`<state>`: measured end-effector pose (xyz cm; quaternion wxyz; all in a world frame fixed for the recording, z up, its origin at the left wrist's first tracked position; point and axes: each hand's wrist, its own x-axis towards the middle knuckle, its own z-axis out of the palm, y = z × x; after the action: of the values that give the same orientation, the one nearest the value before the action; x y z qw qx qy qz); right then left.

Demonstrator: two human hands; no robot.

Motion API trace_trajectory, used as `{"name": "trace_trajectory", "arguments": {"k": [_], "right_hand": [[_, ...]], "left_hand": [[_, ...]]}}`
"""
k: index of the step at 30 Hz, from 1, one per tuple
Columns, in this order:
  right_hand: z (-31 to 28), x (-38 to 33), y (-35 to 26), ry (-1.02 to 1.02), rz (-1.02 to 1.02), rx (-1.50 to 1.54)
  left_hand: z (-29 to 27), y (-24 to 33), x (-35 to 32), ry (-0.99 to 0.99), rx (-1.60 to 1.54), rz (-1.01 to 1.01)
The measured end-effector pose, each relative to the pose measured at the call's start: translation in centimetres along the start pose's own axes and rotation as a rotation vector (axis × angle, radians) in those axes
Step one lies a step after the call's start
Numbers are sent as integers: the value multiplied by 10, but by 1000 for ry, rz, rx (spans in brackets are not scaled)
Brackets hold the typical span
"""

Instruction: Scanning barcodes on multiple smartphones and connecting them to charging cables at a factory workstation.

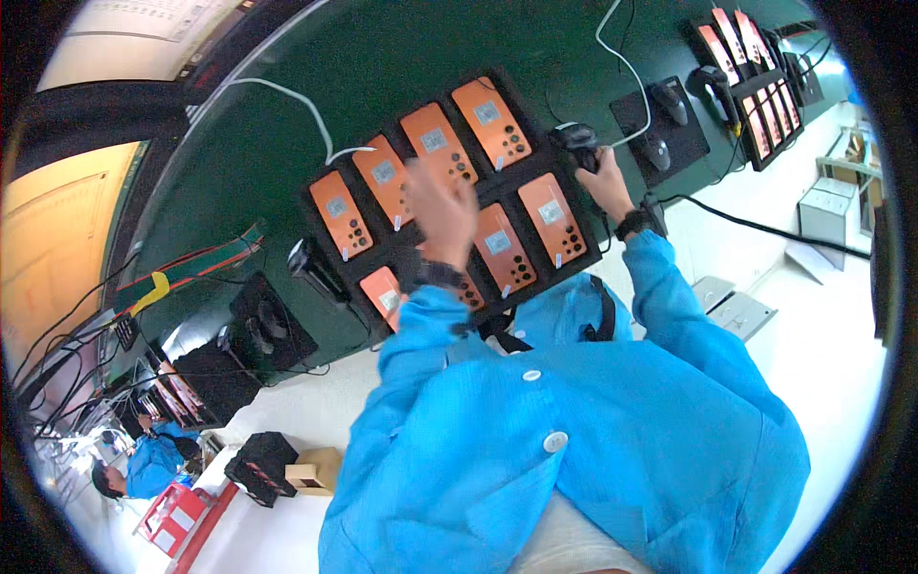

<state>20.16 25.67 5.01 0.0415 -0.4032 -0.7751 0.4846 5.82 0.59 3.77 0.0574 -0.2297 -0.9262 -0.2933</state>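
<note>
Head view: nearest, the left hand [442,212] hovers blurred with fingers spread over a black tray [325,251] holding eight orange phones [494,122] in two rows. Right of it, the right hand [601,182] grips a black scanner [577,143]. Farther, the dark green table [287,143] carries another tray [760,96] and two more scanners [669,100].

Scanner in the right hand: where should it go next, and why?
Probably swing the scanner in the right hand left, over the nearest orange phone in the black tray. It sits at the tray's right edge, not yet over any phone, while the blurred left hand hovers over the middle of the tray.
</note>
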Motion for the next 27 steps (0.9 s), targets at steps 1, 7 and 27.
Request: {"name": "trace_trajectory", "arguments": {"k": [1, 7, 27], "right_hand": [[-8, -17, 4, 8, -20, 32], [-39, -101, 20, -237, 143, 130], [-31, -65, 26, -140, 24, -53]], "left_hand": [[2, 28, -10, -347, -42, 123], [51, 61, -45, -339, -24, 272], [39, 77, -57, -233, -20, 278]]}}
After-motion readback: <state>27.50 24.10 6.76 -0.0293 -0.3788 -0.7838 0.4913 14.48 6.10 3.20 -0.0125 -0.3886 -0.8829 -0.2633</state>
